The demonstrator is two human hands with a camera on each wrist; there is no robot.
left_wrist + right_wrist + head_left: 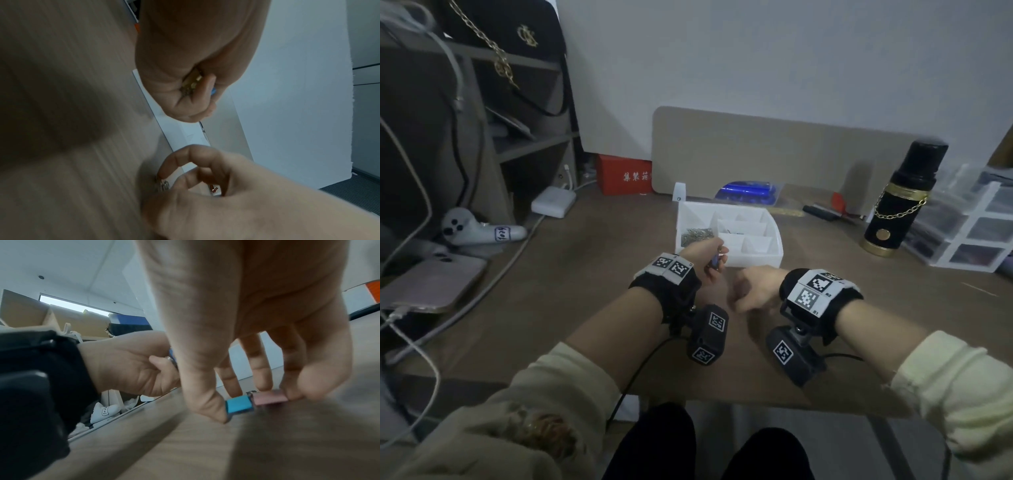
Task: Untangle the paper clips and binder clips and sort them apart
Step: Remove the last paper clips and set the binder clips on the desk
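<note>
My right hand (748, 291) is curled down onto the wooden table (585, 308) just in front of a white divided organizer (767, 255). In the right wrist view its thumb and fingertips (291, 394) pinch a blue binder clip (238, 405) and a pink binder clip (269, 397) lying side by side. My left hand (707, 257) hovers at the organizer's near left corner and grips a small clump with a blue clip (171, 352) and silver wire (170, 358). Silver paper clips (162, 186) show at its fingertips. A pile of paper clips (697, 234) fills the organizer's left compartment.
A black flask with a gold chain (897, 205) and clear drawers (969, 226) stand at the right. A phone (431, 284), white controller (479, 231), charger (553, 202) and cables crowd the left. A red box (623, 174) and blue packet (748, 192) sit behind the organizer.
</note>
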